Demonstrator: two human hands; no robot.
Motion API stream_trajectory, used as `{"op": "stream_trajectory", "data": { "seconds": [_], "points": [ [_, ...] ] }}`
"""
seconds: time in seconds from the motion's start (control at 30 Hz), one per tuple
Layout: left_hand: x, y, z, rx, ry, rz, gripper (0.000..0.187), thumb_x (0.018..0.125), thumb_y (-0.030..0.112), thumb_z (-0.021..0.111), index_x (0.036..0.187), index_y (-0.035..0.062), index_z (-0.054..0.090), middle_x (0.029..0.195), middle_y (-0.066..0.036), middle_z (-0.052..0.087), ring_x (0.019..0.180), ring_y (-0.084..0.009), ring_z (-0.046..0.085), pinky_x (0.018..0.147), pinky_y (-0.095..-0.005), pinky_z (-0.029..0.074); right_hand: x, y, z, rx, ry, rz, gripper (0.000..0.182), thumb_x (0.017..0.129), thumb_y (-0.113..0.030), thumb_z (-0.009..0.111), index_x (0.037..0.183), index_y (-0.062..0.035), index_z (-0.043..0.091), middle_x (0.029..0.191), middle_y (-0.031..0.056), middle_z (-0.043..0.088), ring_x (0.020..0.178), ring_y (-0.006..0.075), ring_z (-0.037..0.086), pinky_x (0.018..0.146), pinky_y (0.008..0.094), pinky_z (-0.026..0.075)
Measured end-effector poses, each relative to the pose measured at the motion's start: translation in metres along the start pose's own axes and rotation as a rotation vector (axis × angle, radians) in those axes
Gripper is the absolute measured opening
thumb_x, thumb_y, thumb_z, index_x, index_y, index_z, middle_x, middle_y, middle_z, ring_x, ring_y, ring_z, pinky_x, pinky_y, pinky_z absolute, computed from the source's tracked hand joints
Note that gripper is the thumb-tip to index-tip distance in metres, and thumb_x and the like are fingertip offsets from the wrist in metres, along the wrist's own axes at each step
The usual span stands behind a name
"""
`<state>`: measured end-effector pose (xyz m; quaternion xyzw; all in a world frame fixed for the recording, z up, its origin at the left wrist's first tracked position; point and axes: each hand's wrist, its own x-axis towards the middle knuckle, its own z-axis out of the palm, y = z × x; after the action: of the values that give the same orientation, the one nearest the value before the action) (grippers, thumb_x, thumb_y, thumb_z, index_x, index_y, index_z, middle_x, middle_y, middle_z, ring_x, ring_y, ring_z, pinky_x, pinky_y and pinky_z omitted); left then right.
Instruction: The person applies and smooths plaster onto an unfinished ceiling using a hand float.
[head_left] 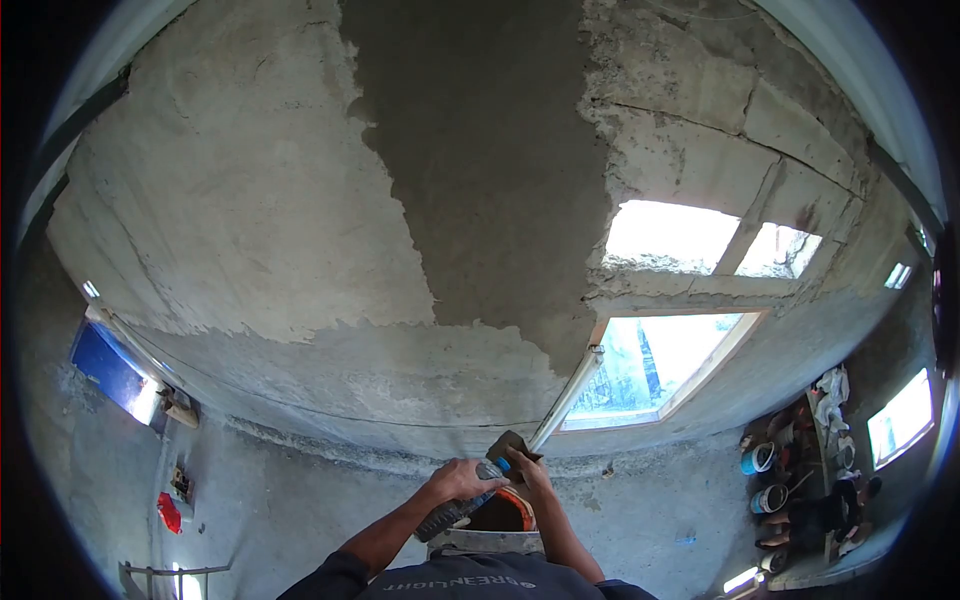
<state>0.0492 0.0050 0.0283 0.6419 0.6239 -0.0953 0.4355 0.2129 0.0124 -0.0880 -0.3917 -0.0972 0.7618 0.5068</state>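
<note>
My left hand (464, 480) is wrapped round a clear plastic bottle (438, 520), which slants up to the right with its blue-marked end at the block. In my right hand (530, 470) is a brown, sponge-like block (508, 446), gripped at its lower right side. Both hands are close together in front of my chest. Below them stands a bucket (524, 508) with an orange inner wall, partly hidden by my forearms and shirt. Ahead rises a concrete wall (270, 190) with a broad band of dark, wet-looking plaster (490, 160) running down it.
A window opening (650, 365) with a pale pipe (568, 398) beside it is in the wall at right. Far right, a person (830, 512) is by a bench (828, 450) and several buckets (758, 458). A red item (168, 512) lies at left on the grey floor (290, 490).
</note>
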Motion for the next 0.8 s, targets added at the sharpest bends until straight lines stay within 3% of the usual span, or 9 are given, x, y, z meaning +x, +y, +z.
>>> {"op": "stream_trajectory", "data": {
  "seconds": [0.27, 0.3, 0.37, 0.4, 0.43, 0.47, 0.53, 0.67, 0.8],
  "points": [
    [-0.011, -0.007, -0.001, -0.224, 0.534, 0.419, 0.069, 0.071, 0.062, 0.066, 0.103, 0.0013, 0.057, 0.083, -0.019, 0.067, 0.082, -0.0326, 0.067, 0.072, -0.0394, 0.053, -0.024, -0.125, -0.112, -0.071, 0.117, -0.474, 0.045, 0.083, -0.018, 0.062, 0.123, -0.0032, 0.049, 0.106, 0.0086, 0.058, 0.095, 0.0214, 0.059, 0.083, 0.0371, 0.051],
    [-0.012, -0.009, -0.001, -0.269, 0.612, 0.500, 0.064, 0.072, 0.058, 0.068, 0.097, 0.0008, 0.056, 0.079, -0.019, 0.066, 0.077, -0.0346, 0.067, 0.065, -0.0390, 0.053, -0.072, -0.158, -0.073, 0.056, -0.180, -0.673, 0.048, 0.082, -0.019, 0.063, 0.125, -0.0038, 0.049, 0.105, 0.0091, 0.059, 0.095, 0.0213, 0.058, 0.084, 0.0367, 0.050],
    [-0.016, -0.013, 0.002, -0.247, 0.634, 0.471, 0.063, 0.073, 0.058, 0.067, 0.097, 0.0011, 0.056, 0.079, -0.020, 0.066, 0.077, -0.0356, 0.066, 0.065, -0.0399, 0.053, -0.061, -0.156, -0.173, 0.304, -0.224, -0.843, 0.048, 0.085, -0.017, 0.057, 0.128, -0.0033, 0.045, 0.108, 0.0083, 0.057, 0.094, 0.0217, 0.058, 0.083, 0.0375, 0.049],
    [-0.016, -0.015, 0.000, -0.207, 0.664, 0.457, 0.062, 0.073, 0.058, 0.067, 0.096, 0.0015, 0.056, 0.079, -0.021, 0.065, 0.078, -0.0365, 0.066, 0.066, -0.0407, 0.052, -0.044, -0.144, -0.220, 0.478, 0.184, -0.765, 0.038, 0.085, -0.017, 0.058, 0.120, -0.0048, 0.053, 0.104, 0.0088, 0.061, 0.092, 0.0220, 0.060, 0.082, 0.0378, 0.049],
    [-0.015, -0.017, 0.002, -0.255, 0.655, 0.456, 0.062, 0.072, 0.058, 0.068, 0.096, 0.0019, 0.056, 0.078, -0.021, 0.065, 0.079, -0.0378, 0.065, 0.066, -0.0419, 0.052, 0.005, -0.109, -0.365, -0.056, -0.238, -0.698, 0.024, 0.084, -0.014, 0.058, 0.105, -0.0038, 0.062, 0.096, 0.0106, 0.065, 0.087, 0.0243, 0.062, 0.079, 0.0389, 0.050],
    [-0.015, -0.020, 0.008, -0.263, 0.647, 0.474, 0.062, 0.072, 0.058, 0.068, 0.096, 0.0019, 0.056, 0.078, -0.021, 0.065, 0.079, -0.0378, 0.065, 0.066, -0.0419, 0.052, -0.016, -0.084, -0.373, -0.067, -0.228, -0.712, 0.024, 0.084, -0.014, 0.058, 0.105, -0.0038, 0.062, 0.096, 0.0106, 0.065, 0.087, 0.0243, 0.062, 0.079, 0.0389, 0.050],
    [-0.016, -0.026, 0.010, -0.298, 0.658, 0.410, 0.061, 0.071, 0.057, 0.069, 0.093, 0.0029, 0.056, 0.078, -0.020, 0.065, 0.080, -0.0369, 0.065, 0.067, -0.0420, 0.051, -0.028, -0.042, -0.347, -0.360, 1.013, -0.058, 0.008, 0.076, -0.006, 0.050, 0.071, -0.0029, 0.056, 0.067, 0.0112, 0.057, 0.074, 0.0333, 0.061, 0.065, 0.0576, 0.050],
    [-0.029, -0.028, 0.014, -0.450, 0.647, 0.349, 0.057, 0.070, 0.055, 0.071, 0.090, 0.0035, 0.057, 0.078, -0.017, 0.066, 0.078, -0.0344, 0.066, 0.066, -0.0409, 0.051, -0.016, -0.034, -0.349, 0.506, 0.647, -0.183, 0.008, 0.079, -0.009, 0.048, 0.077, -0.0023, 0.052, 0.069, 0.0117, 0.056, 0.069, 0.0299, 0.055, 0.079, 0.0644, 0.045],
    [-0.033, -0.031, 0.009, -0.494, 0.708, 0.306, 0.051, 0.070, 0.048, 0.074, 0.088, 0.0037, 0.057, 0.076, -0.014, 0.066, 0.075, -0.0299, 0.067, 0.065, -0.0388, 0.051, 0.041, -0.129, -0.231, 0.445, 0.215, -0.679, 0.024, 0.085, -0.011, 0.048, 0.107, -0.0054, 0.055, 0.092, 0.0134, 0.062, 0.101, 0.0347, 0.058, 0.094, 0.0499, 0.045]
  ]
}}
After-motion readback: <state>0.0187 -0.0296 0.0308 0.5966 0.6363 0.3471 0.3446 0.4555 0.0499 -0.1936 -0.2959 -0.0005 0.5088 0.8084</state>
